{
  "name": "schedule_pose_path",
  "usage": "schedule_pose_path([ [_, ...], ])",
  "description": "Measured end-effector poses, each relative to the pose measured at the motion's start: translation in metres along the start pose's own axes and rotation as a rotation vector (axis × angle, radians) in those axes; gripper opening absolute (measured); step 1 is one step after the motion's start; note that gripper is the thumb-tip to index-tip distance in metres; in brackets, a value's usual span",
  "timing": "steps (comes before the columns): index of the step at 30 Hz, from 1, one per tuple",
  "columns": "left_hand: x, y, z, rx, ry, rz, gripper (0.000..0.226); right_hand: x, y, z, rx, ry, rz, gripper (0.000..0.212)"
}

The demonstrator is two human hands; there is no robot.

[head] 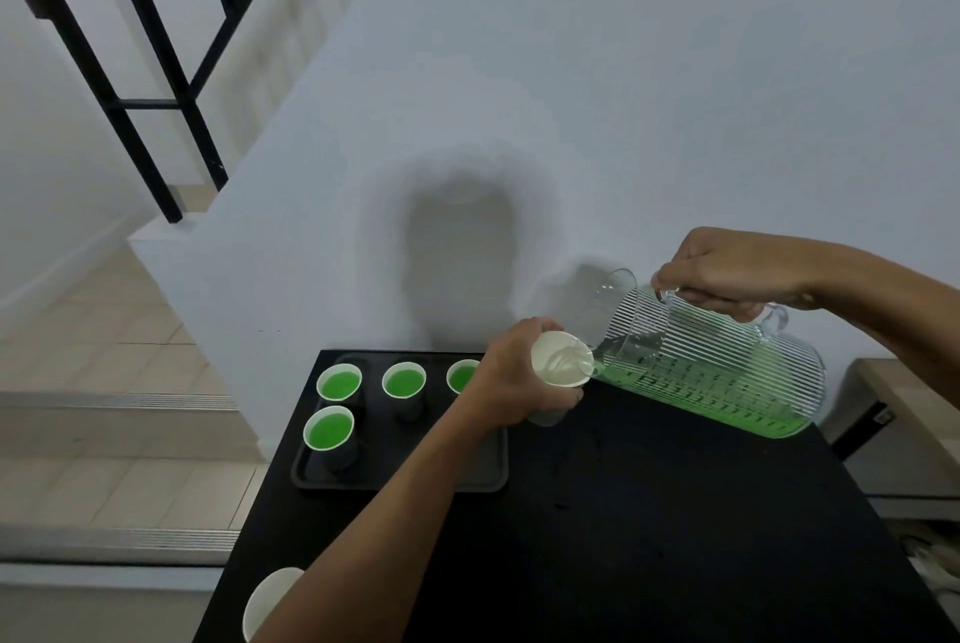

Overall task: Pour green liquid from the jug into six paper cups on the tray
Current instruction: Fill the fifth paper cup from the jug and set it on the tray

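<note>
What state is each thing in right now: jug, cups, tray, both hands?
Glass jug: tilted, spout at the held paper cup, part full of green liquid.
Held paper cup: in the air beside the tray, no green visible inside.
Four cups on tray: upright, filled green.
Spare cup: looks empty.
Left hand: grips held paper cup.
Right hand: grips jug handle.

Single head view, near, looking down-forward.

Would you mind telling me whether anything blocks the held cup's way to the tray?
Nothing visible does: the cup in the left hand is beside the tray, whose near right part is bare.
</note>
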State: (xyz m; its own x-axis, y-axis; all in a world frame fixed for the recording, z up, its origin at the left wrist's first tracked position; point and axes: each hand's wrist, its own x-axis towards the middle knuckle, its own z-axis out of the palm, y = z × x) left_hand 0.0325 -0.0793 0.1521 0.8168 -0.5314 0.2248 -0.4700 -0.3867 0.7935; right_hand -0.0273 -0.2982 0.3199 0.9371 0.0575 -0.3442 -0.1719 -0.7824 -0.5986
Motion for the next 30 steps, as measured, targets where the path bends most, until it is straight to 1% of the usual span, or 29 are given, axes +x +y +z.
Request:
schedule_pose_path([
  [24,-0.0012,-0.0032,-0.0011,0.012,-0.003,0.009,0.066,0.0028,-0.0064,-0.0001,-0.033,-0.011,0.028,0.057],
  [30,-0.0010,-0.0037,-0.0018,0.015,-0.001,0.012,0.065,0.0063,-0.0072,0.0000,-0.045,-0.014,0.024,0.054],
])
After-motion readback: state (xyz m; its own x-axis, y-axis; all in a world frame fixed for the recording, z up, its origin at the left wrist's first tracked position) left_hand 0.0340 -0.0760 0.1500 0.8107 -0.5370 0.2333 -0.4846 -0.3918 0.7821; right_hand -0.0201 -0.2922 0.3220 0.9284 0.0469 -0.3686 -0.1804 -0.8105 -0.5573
